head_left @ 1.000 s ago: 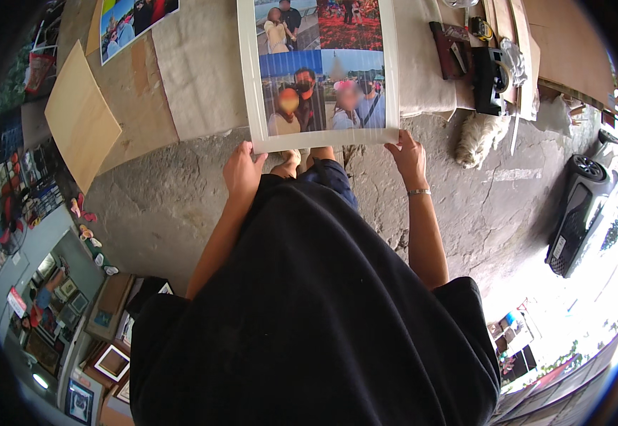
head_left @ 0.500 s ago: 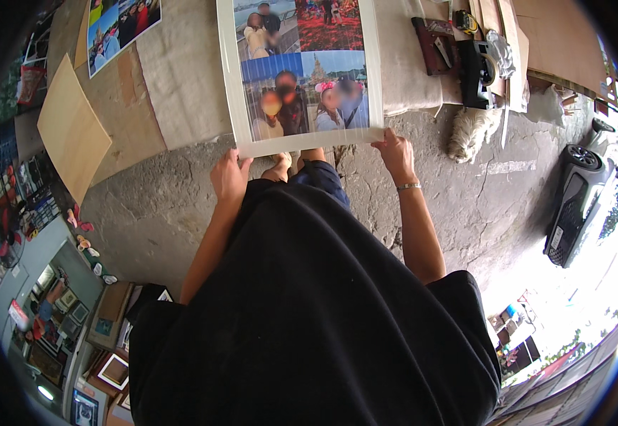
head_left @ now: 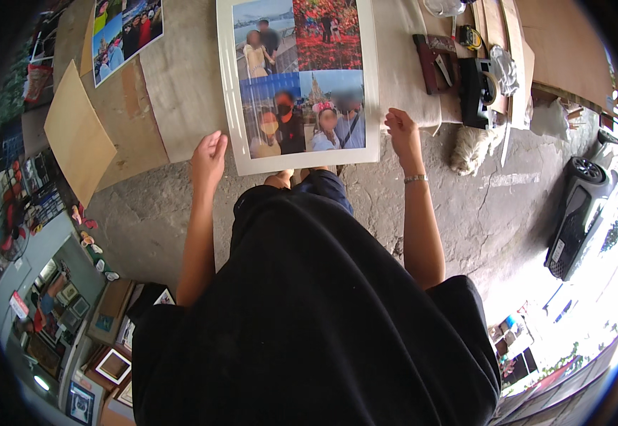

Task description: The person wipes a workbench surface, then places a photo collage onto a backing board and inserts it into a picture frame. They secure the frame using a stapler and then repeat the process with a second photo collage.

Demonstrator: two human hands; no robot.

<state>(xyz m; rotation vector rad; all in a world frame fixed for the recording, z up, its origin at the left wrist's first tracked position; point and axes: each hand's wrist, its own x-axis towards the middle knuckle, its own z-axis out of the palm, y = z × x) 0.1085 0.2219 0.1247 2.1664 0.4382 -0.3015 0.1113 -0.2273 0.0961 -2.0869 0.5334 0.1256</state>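
Observation:
A pale mat board (head_left: 244, 162) with a sheet of several photos (head_left: 298, 113) lies on the covered worktable, its near edge at the table's front. My left hand (head_left: 208, 157) is just left of its lower corner, fingers loosely extended and holding nothing. My right hand (head_left: 404, 135) hovers by its right edge, fingers apart and slightly bent, empty. Neither hand appears to touch the board.
Another photo print (head_left: 128, 35) and a plywood panel (head_left: 78, 135) lie left. At right are a tape measure (head_left: 471, 39), tape dispenser (head_left: 476, 92) and cardboard (head_left: 564, 50). A white dog (head_left: 471, 149) lies below the table, near a parked car (head_left: 575, 213).
Both hands have let go of the board's near corners and moved outward to either side. The board sits a little lower in the picture than half a second ago.

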